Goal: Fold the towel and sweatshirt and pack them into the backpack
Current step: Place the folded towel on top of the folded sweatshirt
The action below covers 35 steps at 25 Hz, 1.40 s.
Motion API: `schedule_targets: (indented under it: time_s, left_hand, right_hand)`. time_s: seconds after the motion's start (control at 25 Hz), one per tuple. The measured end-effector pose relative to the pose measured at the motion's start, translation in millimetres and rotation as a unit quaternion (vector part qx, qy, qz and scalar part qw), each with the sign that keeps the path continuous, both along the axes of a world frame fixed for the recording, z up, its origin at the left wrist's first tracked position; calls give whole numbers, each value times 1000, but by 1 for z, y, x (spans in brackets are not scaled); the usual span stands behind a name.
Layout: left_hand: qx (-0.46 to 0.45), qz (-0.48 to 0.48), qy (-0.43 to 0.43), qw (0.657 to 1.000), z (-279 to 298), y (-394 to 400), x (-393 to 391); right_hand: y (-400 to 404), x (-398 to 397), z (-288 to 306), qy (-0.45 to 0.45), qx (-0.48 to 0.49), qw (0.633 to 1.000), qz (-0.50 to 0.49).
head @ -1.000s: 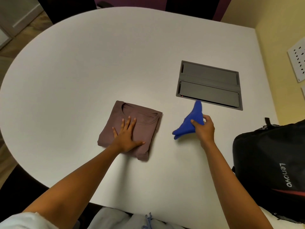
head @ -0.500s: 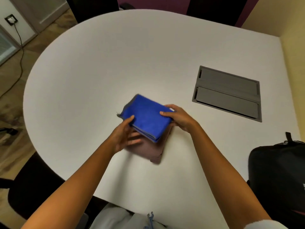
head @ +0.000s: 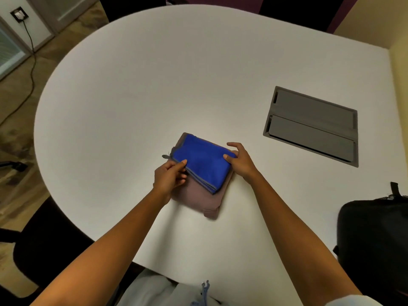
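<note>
A folded blue towel lies on top of a folded mauve sweatshirt in the middle of the white table. My left hand pinches the towel's near left edge, thumb on top. My right hand grips the stack's right side, thumb on the towel and fingers around the edge. The black backpack sits at the table's right front, apart from both hands.
A grey cable hatch is set flush into the table at the right. A black chair stands at the left front. A wall socket with a cable is on the far left. A yellow wall bounds the right.
A second ago my right hand held the towel in the air beside the sweatshirt and my left pressed the sweatshirt flat. The towel now rests on the sweatshirt with both hands holding the stack.
</note>
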<state>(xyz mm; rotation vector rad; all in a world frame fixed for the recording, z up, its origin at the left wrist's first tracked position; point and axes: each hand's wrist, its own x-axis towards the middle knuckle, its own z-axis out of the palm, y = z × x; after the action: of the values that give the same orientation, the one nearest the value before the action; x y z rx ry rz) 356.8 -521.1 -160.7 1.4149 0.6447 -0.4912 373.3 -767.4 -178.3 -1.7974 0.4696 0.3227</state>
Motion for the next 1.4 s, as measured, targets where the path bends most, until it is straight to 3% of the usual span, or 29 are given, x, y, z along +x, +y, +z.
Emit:
schedule_targets:
  time_s: [0.08, 0.28, 0.4, 0.48, 0.56, 0.68, 0.76, 0.92, 1.04, 1.4]
  left_hand:
    - [11, -15, -18, 1000, -2, 4, -11]
    - [120, -18, 40, 992, -22, 22, -23]
    - [280, -5, -48, 959, -18, 13, -21]
    - [384, -77, -152, 907, -10, -5, -31]
    - [396, -219, -199, 870, -9, -28, -40]
    - [386, -394, -136, 823, -25, -45, -42]
    - [404, -418, -113, 806, -33, -44, -43]
    - [487, -388, -218, 752, -32, -53, -45]
    - [505, -447, -228, 702, -36, -63, -43]
    - [507, -457, -134, 718, -50, -21, -12]
  right_hand:
    - [-1, 1, 2, -16, 14, 1000, -4]
    - [-1, -11, -16, 35, -91, 995, 13]
    - [15, -20, -13, -56, -203, 977, -24]
    - [31, -31, -13, -124, -272, 954, 36]
    - [44, -47, -20, -151, -309, 927, 145]
    - [51, -70, -39, -146, -334, 907, 210]
    - [50, -73, -45, -134, -333, 913, 191]
    - [41, -68, -40, -72, -237, 969, 15]
    - [33, -72, -43, -86, -159, 983, 41]
    - [69, -41, -49, -29, -164, 977, 134]
